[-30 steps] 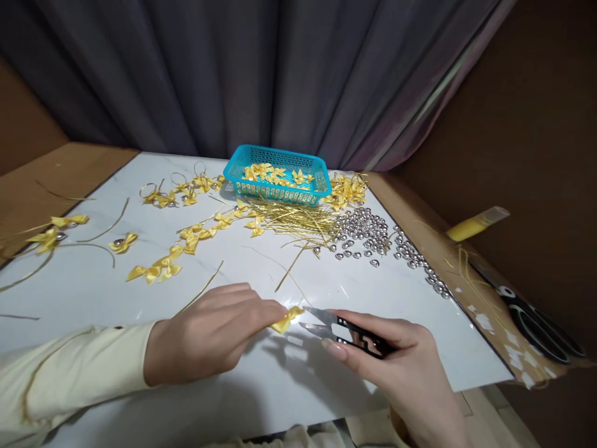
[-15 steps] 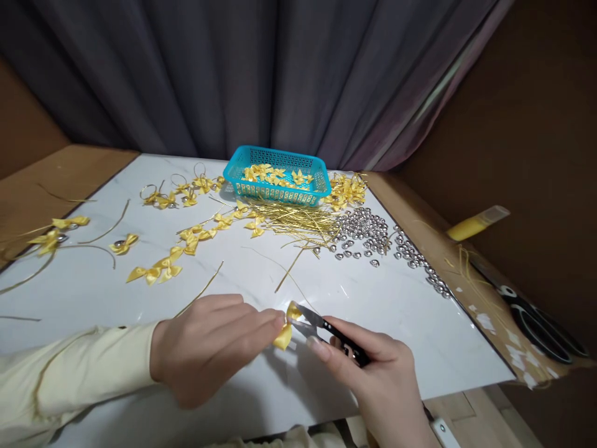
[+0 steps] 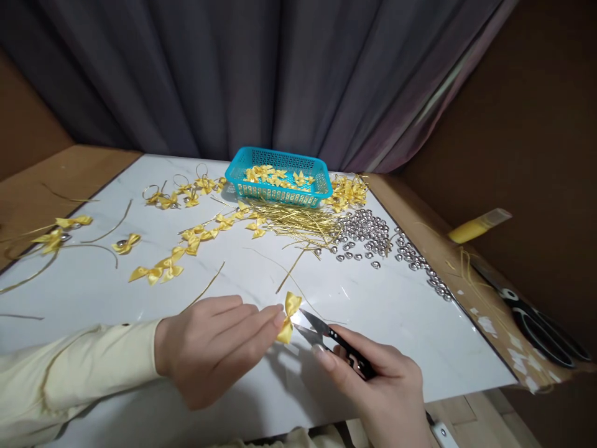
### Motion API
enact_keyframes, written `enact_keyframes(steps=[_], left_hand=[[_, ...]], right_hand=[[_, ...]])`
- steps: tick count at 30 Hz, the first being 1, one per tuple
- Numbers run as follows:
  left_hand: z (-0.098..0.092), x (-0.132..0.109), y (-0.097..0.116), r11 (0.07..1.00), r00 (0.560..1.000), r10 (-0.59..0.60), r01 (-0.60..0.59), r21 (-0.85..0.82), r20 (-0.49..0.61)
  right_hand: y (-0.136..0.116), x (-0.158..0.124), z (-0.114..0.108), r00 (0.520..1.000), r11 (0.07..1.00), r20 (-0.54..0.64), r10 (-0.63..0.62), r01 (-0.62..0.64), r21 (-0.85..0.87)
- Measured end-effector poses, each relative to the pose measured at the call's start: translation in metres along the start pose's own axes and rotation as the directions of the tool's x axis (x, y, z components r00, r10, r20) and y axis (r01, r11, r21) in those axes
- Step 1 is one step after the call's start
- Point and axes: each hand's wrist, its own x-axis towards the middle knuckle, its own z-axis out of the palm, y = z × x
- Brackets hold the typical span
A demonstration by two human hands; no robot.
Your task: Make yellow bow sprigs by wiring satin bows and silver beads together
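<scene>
Pinched between the fingertips of my left hand point(image 3: 224, 351) is a yellow satin ribbon bow point(image 3: 291, 308), held above the white tabletop. My right hand point(image 3: 380, 379) grips black-handled thread snips point(image 3: 347, 350), their two pointed blades apart and aimed at the bow, just to its right. A thin gold thread point(image 3: 301, 291) runs across the table behind the bow. Farther back, loose yellow bows point(image 3: 191, 239) lie in a row. A gold cord point(image 3: 205, 286) rests just past my left hand.
A blue basket point(image 3: 280, 196) holding yellow bows stands at the back. In front lie gold cord lengths point(image 3: 298, 221) and a pile of silver beads point(image 3: 366, 227). Large scissors point(image 3: 536, 326) and a yellow tube point(image 3: 480, 225) are at the right edge. Finished-looking bows point(image 3: 49, 239) lie left.
The snips have drawn back to the right, away from the bow, which they overlapped before. The bow is turned a little and shows more fully.
</scene>
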Motion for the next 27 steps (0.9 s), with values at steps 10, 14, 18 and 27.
enact_keyframes(steps=[10, 14, 18, 27], left_hand=[[0.000, 0.005, -0.001, 0.996, 0.996, 0.084, -0.084, -0.003, 0.006], [0.000, 0.006, 0.000, 0.992, 0.992, 0.124, -0.124, 0.006, -0.022], [0.001, 0.003, -0.001, 0.987, 0.987, 0.151, -0.149, 0.058, -0.048], [0.004, 0.005, 0.003, 0.995, 0.979, 0.101, -0.097, 0.033, -0.176]], right_hand=[[0.001, 0.001, 0.008, 0.999, 0.999, 0.040, -0.032, 0.032, -0.007], [-0.001, 0.001, 0.013, 0.994, 0.997, 0.075, -0.080, 0.081, -0.017], [-0.002, 0.000, 0.016, 0.989, 0.994, 0.101, -0.111, 0.112, -0.007], [0.001, -0.006, 0.026, 0.976, 0.978, 0.066, -0.208, 0.206, 0.032]])
